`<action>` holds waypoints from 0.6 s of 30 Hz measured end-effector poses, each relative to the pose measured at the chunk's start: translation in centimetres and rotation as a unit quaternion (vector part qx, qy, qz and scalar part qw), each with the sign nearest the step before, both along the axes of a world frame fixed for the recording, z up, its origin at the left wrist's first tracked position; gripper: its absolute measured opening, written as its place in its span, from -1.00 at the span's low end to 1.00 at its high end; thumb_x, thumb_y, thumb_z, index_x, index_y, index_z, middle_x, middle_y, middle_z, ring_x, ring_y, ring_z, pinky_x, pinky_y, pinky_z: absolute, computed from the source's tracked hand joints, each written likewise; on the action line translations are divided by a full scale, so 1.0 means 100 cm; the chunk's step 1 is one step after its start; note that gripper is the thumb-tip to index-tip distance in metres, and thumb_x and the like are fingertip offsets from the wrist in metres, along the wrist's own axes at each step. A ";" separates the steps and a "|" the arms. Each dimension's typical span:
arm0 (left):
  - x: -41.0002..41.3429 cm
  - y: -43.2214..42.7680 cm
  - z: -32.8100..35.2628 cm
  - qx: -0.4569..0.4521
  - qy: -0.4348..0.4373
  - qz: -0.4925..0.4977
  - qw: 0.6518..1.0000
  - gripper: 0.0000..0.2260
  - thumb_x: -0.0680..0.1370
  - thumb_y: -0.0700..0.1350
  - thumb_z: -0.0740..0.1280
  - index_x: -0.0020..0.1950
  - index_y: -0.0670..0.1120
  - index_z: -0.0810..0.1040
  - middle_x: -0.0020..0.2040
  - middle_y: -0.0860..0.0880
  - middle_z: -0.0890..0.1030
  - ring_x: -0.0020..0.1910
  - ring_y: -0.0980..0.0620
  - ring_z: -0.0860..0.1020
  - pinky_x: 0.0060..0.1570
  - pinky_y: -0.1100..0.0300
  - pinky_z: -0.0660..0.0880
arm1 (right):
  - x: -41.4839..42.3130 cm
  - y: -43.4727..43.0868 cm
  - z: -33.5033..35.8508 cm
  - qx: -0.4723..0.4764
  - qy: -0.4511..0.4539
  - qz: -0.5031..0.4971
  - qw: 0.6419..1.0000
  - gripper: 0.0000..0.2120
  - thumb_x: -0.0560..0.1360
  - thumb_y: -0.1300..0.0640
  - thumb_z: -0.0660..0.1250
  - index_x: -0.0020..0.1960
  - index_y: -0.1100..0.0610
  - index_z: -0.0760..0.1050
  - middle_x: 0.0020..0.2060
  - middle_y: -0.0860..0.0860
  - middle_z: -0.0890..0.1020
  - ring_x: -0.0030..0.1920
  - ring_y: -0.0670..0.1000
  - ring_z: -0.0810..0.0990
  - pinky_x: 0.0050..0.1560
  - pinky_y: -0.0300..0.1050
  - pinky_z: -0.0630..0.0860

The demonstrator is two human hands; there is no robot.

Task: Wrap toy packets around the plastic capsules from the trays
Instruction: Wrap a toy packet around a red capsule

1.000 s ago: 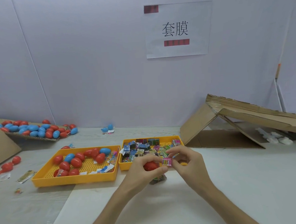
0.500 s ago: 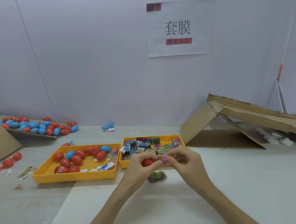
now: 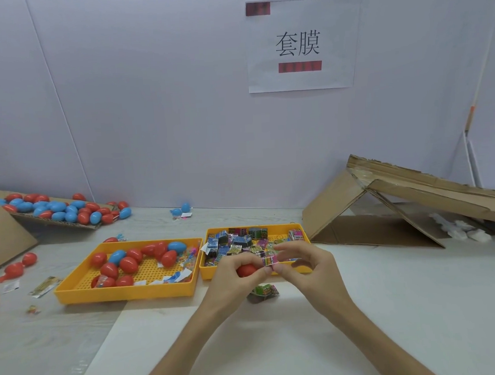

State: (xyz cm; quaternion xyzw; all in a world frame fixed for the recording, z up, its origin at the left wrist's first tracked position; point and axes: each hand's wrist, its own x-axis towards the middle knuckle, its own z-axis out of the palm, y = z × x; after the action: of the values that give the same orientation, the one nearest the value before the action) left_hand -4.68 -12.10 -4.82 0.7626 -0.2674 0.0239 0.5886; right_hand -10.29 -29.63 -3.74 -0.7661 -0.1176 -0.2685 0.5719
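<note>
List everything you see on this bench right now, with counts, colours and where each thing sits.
Left tray: one, yellow, mid-table.
Tray capsules: about a dozen, red and blue, left tray.
Right tray: one, yellow, right of it.
Toy packets: many, multicoloured, in right tray.
Capsule pile: many, red and blue, on cardboard far left.
Green packet: one, green, table before right tray.
Cardboard box: one, brown, collapsed at right.
Paper sign: one, white, on wall.
Red capsule: one, red, held before right tray.
Held packet: one, multicoloured, against red capsule.
Left hand: one, grips red capsule.
Right hand: one, pinches held packet.
</note>
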 end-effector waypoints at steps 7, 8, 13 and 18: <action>-0.004 -0.002 0.003 -0.015 0.034 -0.026 0.999 -0.87 0.52 -0.11 0.49 -0.16 0.14 0.70 -0.19 0.18 0.63 -0.14 0.24 0.58 -0.18 0.30 0.53 | 0.000 0.003 -0.002 0.013 -0.013 -0.023 1.000 -0.68 0.43 0.32 0.52 -0.09 -0.11 0.67 -0.17 -0.08 0.73 -0.12 0.00 0.71 -0.09 -0.25 0.60; -0.005 -0.002 0.004 -0.027 0.055 -0.036 0.997 -0.85 0.54 -0.12 0.47 -0.13 0.16 0.71 -0.18 0.17 0.63 -0.18 0.22 0.57 -0.21 0.31 0.51 | 0.000 0.003 -0.001 0.024 -0.010 -0.024 0.999 -0.67 0.43 0.34 0.51 -0.09 -0.11 0.66 -0.16 -0.08 0.73 -0.14 0.00 0.72 -0.11 -0.25 0.59; -0.006 0.000 0.009 -0.148 0.204 -0.099 0.963 -0.74 0.55 -0.24 0.28 0.13 -0.07 0.71 -0.16 -0.11 0.56 -0.26 0.02 0.51 -0.27 0.22 0.41 | 0.002 -0.003 0.002 0.073 0.005 -0.015 0.997 -0.61 0.44 0.38 0.50 -0.05 -0.14 0.67 -0.16 -0.01 0.73 -0.16 0.09 0.73 -0.11 -0.10 0.64; -0.007 0.002 0.013 -0.167 0.198 -0.113 0.959 -0.74 0.63 -0.29 0.26 0.24 -0.12 0.65 0.07 -0.17 0.63 -0.12 -0.07 0.63 -0.07 0.13 0.60 | 0.003 -0.006 0.006 0.155 0.019 0.029 0.987 -0.64 0.42 0.45 0.47 -0.06 -0.01 0.71 -0.17 0.05 0.74 -0.19 -0.01 0.72 -0.16 -0.26 0.58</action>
State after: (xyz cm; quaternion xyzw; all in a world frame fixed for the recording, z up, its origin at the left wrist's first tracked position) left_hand -5.34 -11.93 -3.48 0.6075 -0.2215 -0.1497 0.7479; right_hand -10.01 -30.26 -3.17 -0.6697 -0.0856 -0.2523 0.6932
